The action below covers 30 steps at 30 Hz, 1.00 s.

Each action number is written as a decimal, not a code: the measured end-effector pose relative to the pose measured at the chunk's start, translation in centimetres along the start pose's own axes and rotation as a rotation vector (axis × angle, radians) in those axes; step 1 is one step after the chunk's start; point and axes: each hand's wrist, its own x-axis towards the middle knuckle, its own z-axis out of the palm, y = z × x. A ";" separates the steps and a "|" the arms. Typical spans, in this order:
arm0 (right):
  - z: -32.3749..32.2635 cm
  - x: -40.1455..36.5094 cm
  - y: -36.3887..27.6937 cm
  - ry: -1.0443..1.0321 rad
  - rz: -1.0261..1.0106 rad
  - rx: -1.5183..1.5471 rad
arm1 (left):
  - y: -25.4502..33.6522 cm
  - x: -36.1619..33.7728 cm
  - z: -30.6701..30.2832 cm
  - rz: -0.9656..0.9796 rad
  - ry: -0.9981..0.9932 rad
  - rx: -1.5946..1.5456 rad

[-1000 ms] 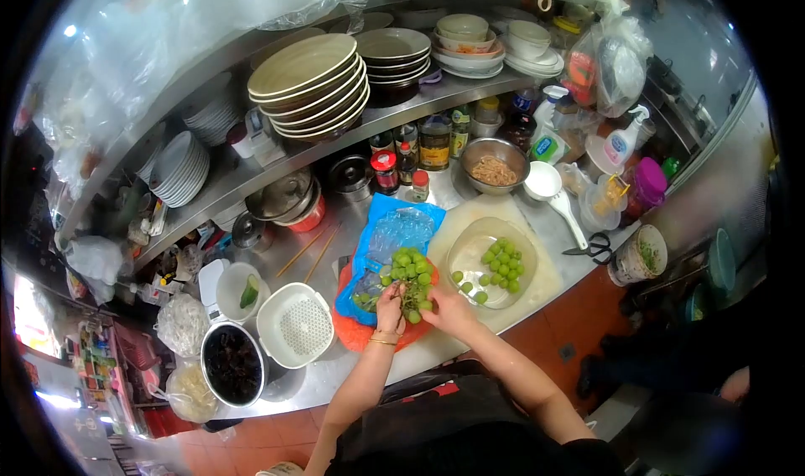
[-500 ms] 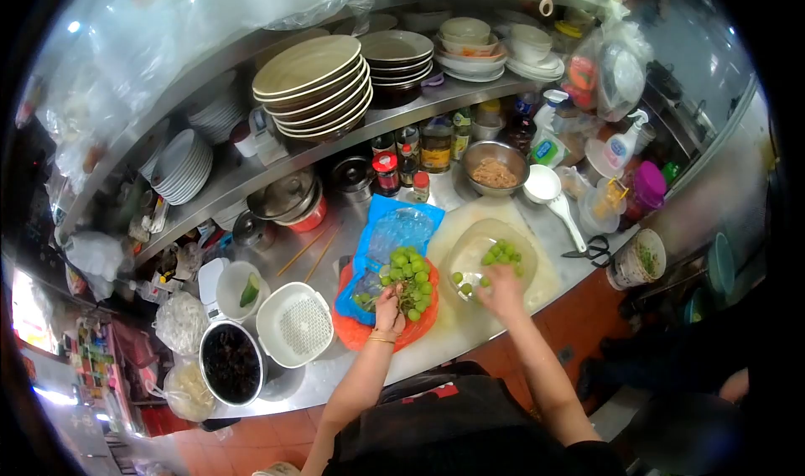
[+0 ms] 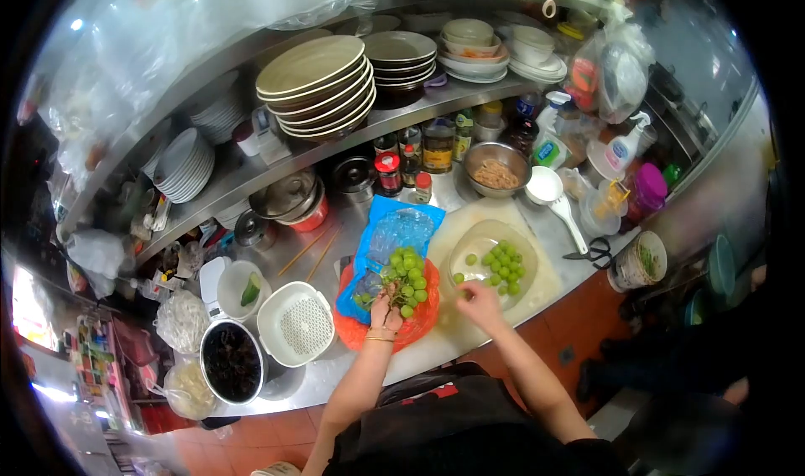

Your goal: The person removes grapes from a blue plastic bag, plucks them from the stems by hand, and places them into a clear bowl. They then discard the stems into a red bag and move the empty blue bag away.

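Note:
My left hand (image 3: 384, 315) is closed around the stems of a bunch of green grapes (image 3: 409, 266). The bunch is over a red plastic bag (image 3: 350, 327) and a blue plastic bag (image 3: 433, 216). To the right, a clear bowl (image 3: 472, 243) on a pale cutting board (image 3: 545, 287) has several loose grapes (image 3: 506, 262) in it. My right hand (image 3: 481, 303) is at the bowl's near left edge, fingers drawn together. Whether something small is between its fingertips cannot be seen. One grape (image 3: 459, 278) shows by the bowl's left side.
Left of the bags stand a white strainer basket (image 3: 293, 354) and a pot of dark food (image 3: 231, 363). A metal bowl (image 3: 496, 192), a white ladle (image 3: 570, 224) and black scissors (image 3: 597, 253) lie beyond the cutting board. Stacked plates (image 3: 314, 65) fill the shelf above.
My right hand has moved left and back from inside the bowl to its near left edge, leaving the loose grapes gathered at the bowl's right. My left hand has shifted slightly with the bunch.

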 end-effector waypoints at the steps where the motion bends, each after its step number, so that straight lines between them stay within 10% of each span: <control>1: -1.2 0.3 -0.3 0.153 -0.123 -0.210 | 0.1 0.3 -0.5 -0.033 -0.031 -0.036; 3: -3.2 0.6 -1.3 0.466 -0.364 -0.627 | -0.3 0.7 -1.1 -0.055 -0.063 -0.069; 6: 1.3 0.4 -0.6 0.028 -0.070 0.029 | -2.4 2.3 -2.4 -0.039 -0.058 -0.106; 15: 4.6 1.4 -0.1 -0.351 0.375 0.474 | -2.2 1.4 -2.1 -0.024 -0.015 -0.055; 24: 2.2 0.5 -0.2 -0.351 0.755 0.924 | -1.1 0.4 -1.5 -0.002 -0.039 -0.033; 26: -1.4 0.4 0.0 -0.255 0.522 0.675 | 0.2 -0.7 -0.2 -0.052 -0.092 -0.057; 29: -4.1 0.3 -0.6 0.297 -0.221 -0.589 | -0.7 0.4 -3.1 -0.043 -0.130 0.032; 30: -3.5 0.4 -0.3 0.202 -0.271 -0.464 | -0.9 0.4 -2.8 -0.051 -0.115 0.050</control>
